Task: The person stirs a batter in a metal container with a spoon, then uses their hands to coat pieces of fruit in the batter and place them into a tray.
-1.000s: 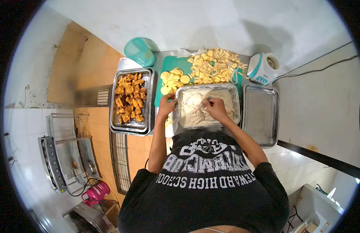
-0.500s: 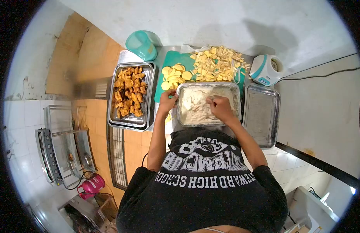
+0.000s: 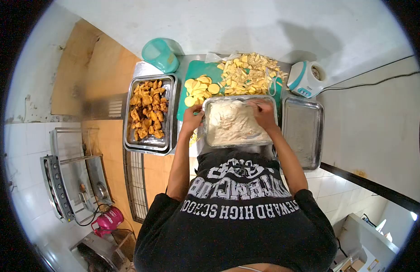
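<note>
A metal tray (image 3: 240,146) in front of my body holds a pale, floury mixture (image 3: 230,121), heaped and lumpy. My left hand (image 3: 192,119) is closed on the tray's left rim near its upper corner. My right hand (image 3: 264,115) is over the right part of the mixture, its fingers bent together near the upper right of the tray. Whatever those fingertips pinch is too small to make out. Just beyond the tray, a green cutting board (image 3: 204,68) bears yellow slices (image 3: 201,89) and a pile of cut yellow pieces (image 3: 251,75).
At left, stacked metal trays (image 3: 173,109) hold browned fried pieces (image 3: 148,109). Behind them stands a teal plastic container (image 3: 160,55). To the right are another metal tray (image 3: 302,131) and a white and teal appliance (image 3: 306,80) with a cord, against the wall.
My right hand has shifted right and slightly away from me across the mixture, which now looks more heaped at its far side. My left hand stays on the tray's rim.
</note>
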Motion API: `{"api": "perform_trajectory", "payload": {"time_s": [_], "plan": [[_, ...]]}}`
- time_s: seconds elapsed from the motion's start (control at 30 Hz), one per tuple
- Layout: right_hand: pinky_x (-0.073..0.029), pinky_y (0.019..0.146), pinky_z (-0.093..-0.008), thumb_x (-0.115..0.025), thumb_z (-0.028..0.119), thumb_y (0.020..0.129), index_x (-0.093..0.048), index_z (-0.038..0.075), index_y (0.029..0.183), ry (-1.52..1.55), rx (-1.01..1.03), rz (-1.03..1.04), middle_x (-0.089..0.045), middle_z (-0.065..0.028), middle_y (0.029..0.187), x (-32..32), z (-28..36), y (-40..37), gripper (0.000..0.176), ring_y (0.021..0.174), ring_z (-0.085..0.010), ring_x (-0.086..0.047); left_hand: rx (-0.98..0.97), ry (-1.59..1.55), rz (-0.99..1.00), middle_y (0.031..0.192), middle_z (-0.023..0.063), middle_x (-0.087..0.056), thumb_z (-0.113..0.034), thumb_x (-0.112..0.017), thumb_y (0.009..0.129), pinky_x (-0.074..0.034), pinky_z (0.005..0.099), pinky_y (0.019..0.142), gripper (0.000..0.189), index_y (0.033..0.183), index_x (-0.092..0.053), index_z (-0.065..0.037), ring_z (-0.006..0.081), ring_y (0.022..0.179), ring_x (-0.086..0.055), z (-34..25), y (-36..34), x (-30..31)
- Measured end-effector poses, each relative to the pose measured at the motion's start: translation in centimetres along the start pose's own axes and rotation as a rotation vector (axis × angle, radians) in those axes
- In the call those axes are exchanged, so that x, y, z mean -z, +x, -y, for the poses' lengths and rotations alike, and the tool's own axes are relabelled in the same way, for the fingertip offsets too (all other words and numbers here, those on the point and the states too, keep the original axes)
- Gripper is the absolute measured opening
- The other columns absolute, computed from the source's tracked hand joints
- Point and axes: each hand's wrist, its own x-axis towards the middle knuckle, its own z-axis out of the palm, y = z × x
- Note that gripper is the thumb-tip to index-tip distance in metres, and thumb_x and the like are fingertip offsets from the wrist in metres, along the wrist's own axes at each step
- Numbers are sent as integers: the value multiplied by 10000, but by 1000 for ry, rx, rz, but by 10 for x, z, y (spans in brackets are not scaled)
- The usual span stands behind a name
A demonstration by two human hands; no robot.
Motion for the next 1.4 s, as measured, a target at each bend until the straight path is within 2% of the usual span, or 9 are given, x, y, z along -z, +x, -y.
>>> {"api": "perform_trajectory", "payload": {"time_s": [0.03, 0.1, 0.3, 0.53, 0.67, 0.73, 0.93, 1.03, 1.4], "plan": [[-489, 587, -308, -629, 63, 898, -731, -1, 886, 2, -1, -4, -729, -122, 905, -10, 8, 2, 121, 638, -239, -641, -13, -3, -3, 1022, 61, -671, -68, -619, 880, -512, 260, 512, 269, 1140, -665, -17, 135, 759, -636, 1, 2, 0], [-546, 754, -357, -581, 19, 841, -723, 18, 901, 145, -225, 266, -722, -137, 913, -29, 24, 9, 154, 837, -288, -694, 0, 21, 21, 1039, 57, -659, -98, -637, 882, -525, 269, 536, 284, 1155, -653, -21, 138, 798, -634, 6, 6, 1], [-540, 758, -356, -610, -14, 756, -713, 38, 924, 276, -26, 567, -709, -129, 914, -27, 41, 12, 203, 843, -288, -683, 24, -12, 30, 1053, 52, -648, -112, -656, 880, -546, 274, 556, 295, 1162, -645, -28, 149, 861, -636, 3, 2, 4], [-533, 792, -356, -654, -23, 686, -703, 63, 974, 201, -58, 755, -705, -109, 978, 37, 52, -22, 305, 875, -286, -685, 34, -36, 25, 995, 33, -650, -81, -638, 879, -510, 248, 526, 264, 1136, -658, -21, 113, 795, -626, -5, -2, 3], [-539, 783, -363, -652, -15, 744, -707, 55, 952, 171, -167, 713, -713, -115, 964, 84, 53, -24, 226, 862, -287, -688, 30, -63, 26, 990, 31, -649, -92, -642, 878, -512, 247, 533, 262, 1130, -659, -22, 110, 796, -621, 0, 0, 1], [-546, 770, -368, -639, 16, 815, -709, 34, 929, 1, -353, 507, -718, -135, 932, 109, 58, -21, 135, 820, -291, -694, 28, -63, 9, 986, 30, -649, -93, -642, 876, -517, 249, 536, 258, 1125, -659, -23, 109, 802, -620, 1, 0, 2], [-534, 693, -385, -609, 108, 895, -715, 1, 863, -245, -415, 211, -708, -167, 822, 136, 52, -34, 154, 722, -312, -686, 14, -28, 9, 1001, 44, -658, -95, -644, 872, -518, 244, 532, 290, 1154, -656, -27, 113, 780, -621, 3, 2, 1], [-514, 652, -413, -605, 170, 906, -715, -5, 834, -380, -598, 329, -690, -184, 778, 98, 53, -56, 220, 671, -340, -664, 4, -50, 30, 999, 51, -664, -88, -640, 873, -511, 241, 527, 300, 1165, -652, -21, 110, 755, -613, 2, 3, 1], [-482, 581, -411, -647, 211, 866, -701, -23, 760, 46, -511, 198, -633, -211, 653, -42, 53, -34, 263, 568, -360, -616, 21, 3, 51, 1007, 23, -651, -141, -634, 901, -510, 264, 582, 247, 1128, -665, -48, 116, 823, -612, -3, 6, 1]]}}
